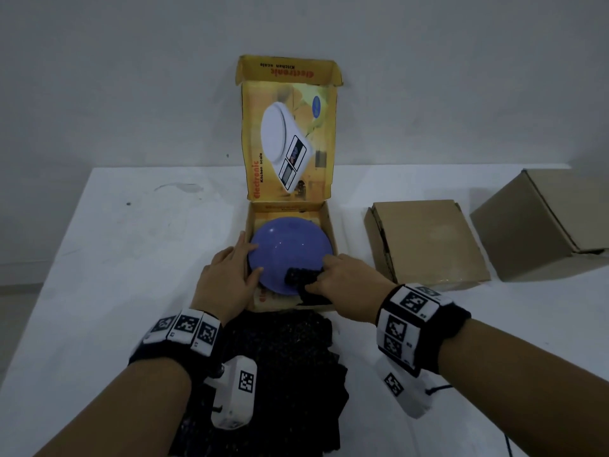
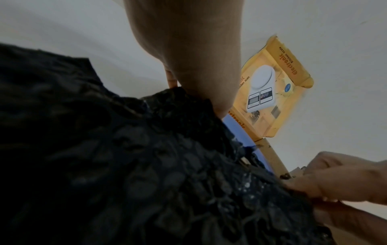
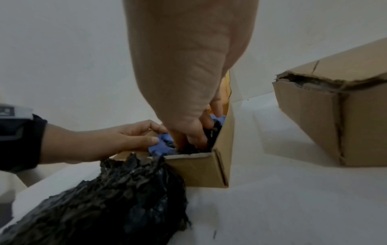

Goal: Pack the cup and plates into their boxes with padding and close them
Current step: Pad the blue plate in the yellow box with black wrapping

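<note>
A blue plate (image 1: 290, 250) lies upside down in the open yellow kitchen-scale box (image 1: 331, 225), whose lid stands up behind it. My left hand (image 1: 230, 268) rests with straight fingers on the plate's left rim. My right hand (image 1: 342, 278) pinches a strip of black bubble-wrap padding (image 1: 298, 275) over the plate's near edge, at the box's front right corner (image 3: 217, 159). The rest of the black padding (image 1: 290, 374) trails out of the box toward me across the table. In the right wrist view the right fingers (image 3: 196, 134) press the padding (image 3: 211, 132) down beside the blue plate (image 3: 161, 145).
Two closed brown cardboard boxes stand to the right: a flat one (image 1: 425, 242) next to the yellow box and a taller one (image 1: 540, 225) at the far right. The white table (image 1: 131, 258) runs to a wall behind.
</note>
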A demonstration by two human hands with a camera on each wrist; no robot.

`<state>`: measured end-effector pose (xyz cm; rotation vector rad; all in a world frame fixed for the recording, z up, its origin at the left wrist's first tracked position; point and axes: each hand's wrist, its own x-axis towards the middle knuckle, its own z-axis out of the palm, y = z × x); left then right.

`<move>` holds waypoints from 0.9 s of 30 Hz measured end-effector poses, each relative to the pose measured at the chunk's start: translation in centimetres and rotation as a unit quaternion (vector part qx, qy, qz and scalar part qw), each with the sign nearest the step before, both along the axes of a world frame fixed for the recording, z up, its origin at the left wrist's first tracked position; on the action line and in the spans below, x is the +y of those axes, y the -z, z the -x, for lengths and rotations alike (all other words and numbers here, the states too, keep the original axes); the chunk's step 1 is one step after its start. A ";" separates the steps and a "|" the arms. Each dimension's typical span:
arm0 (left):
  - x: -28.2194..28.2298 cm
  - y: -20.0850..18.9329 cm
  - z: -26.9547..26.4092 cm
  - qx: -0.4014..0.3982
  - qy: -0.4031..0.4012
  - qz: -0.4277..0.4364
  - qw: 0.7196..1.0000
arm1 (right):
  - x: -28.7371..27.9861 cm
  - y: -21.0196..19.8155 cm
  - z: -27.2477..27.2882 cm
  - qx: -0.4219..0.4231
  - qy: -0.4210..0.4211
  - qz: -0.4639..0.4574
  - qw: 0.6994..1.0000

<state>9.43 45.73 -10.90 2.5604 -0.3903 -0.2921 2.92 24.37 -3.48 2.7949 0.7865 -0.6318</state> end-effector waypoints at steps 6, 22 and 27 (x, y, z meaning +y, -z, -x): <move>0.0 0.1 0.0 -0.002 0.006 -0.002 1.000 | -0.6 1.1 0.5 -0.052 -0.006 -0.061 0.997; 0.7 -1.0 -0.5 0.107 0.018 0.095 0.990 | 1.1 0.9 1.6 -0.158 0.006 -0.136 0.978; 1.0 -1.4 -0.5 0.135 0.025 0.109 0.985 | 3.5 2.4 4.8 0.049 -0.039 -0.161 0.985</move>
